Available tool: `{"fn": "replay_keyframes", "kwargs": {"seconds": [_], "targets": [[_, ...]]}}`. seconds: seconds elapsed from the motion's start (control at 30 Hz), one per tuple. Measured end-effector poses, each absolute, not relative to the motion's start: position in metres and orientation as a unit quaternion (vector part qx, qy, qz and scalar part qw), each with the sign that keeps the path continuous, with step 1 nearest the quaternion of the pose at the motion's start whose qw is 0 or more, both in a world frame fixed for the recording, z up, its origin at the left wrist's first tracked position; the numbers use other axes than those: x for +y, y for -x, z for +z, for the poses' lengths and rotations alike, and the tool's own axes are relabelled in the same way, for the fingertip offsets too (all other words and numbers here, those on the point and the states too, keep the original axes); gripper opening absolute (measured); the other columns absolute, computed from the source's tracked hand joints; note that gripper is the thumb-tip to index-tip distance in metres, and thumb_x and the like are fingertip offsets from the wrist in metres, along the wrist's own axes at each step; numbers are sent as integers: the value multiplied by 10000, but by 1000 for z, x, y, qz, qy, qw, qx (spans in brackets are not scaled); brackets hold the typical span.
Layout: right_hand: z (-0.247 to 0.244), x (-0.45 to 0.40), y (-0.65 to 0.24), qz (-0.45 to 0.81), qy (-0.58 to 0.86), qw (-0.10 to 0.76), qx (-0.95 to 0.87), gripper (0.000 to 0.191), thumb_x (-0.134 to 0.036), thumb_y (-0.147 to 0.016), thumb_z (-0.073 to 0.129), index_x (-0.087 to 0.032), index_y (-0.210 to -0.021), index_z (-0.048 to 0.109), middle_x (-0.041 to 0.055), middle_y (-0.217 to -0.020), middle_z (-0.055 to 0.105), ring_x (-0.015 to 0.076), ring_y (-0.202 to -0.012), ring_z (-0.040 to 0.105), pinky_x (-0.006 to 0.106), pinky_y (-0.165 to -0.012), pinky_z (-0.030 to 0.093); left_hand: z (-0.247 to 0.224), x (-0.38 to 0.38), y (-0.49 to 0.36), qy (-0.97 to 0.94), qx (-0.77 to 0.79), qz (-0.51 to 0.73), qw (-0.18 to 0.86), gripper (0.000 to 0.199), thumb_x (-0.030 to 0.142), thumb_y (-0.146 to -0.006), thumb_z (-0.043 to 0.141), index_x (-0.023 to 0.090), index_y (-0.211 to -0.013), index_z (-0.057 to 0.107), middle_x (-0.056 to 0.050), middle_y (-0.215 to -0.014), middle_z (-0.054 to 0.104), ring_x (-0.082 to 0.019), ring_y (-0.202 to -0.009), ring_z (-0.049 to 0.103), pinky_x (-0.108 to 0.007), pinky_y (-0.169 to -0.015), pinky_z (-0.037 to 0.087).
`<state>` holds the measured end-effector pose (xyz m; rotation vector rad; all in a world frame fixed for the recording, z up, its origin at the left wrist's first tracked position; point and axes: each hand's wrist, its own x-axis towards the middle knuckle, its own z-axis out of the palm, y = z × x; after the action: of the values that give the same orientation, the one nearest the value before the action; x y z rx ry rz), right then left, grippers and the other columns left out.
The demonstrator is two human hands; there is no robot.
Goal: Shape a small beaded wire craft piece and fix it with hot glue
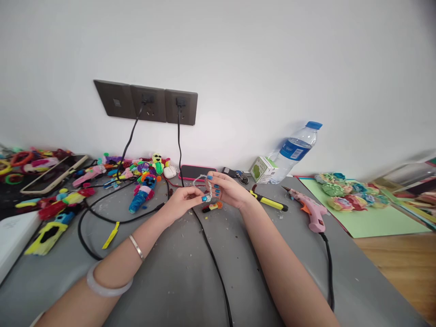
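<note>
A silvery, fuzzy pipe cleaner [198,177], curved into a loop, is held up between my two hands above the table. My left hand [184,202] pinches its lower part between thumb and fingers. My right hand [230,190] grips the other side, with its fingers curled around the strand. Some of the strand is hidden behind the fingertips. Just below my hands lies a small orange, yellow and black pipe-cleaner piece [212,207]. Behind them, a pink-edged phone [196,172] rests against the wall.
Yellow-handled pliers [270,201], a pink glue gun [311,211] and a water bottle [296,152] stand or lie to the right. Colourful pipe-cleaner figures [142,193] crowd the left. A black cable [211,254] crosses the grey table [177,290]. Fabric-like flowers [340,190] sit on green paper [384,222].
</note>
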<state>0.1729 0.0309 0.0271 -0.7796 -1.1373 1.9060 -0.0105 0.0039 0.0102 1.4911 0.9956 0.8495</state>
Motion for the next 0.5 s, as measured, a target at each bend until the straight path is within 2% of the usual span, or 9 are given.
{"fn": "replay_keyframes", "kwargs": {"seconds": [0.5], "targets": [[26,32,-173,743,312,388,-447,339,-352,-717,792,-184,-712,498,-68,-604,419,66,-507,331,212,-490,264,12,3,10,-626,419,366,547,280,445,-735,700,165,-737,693,-20,-734,644,-163,-701,534,-270,-661,422]]}}
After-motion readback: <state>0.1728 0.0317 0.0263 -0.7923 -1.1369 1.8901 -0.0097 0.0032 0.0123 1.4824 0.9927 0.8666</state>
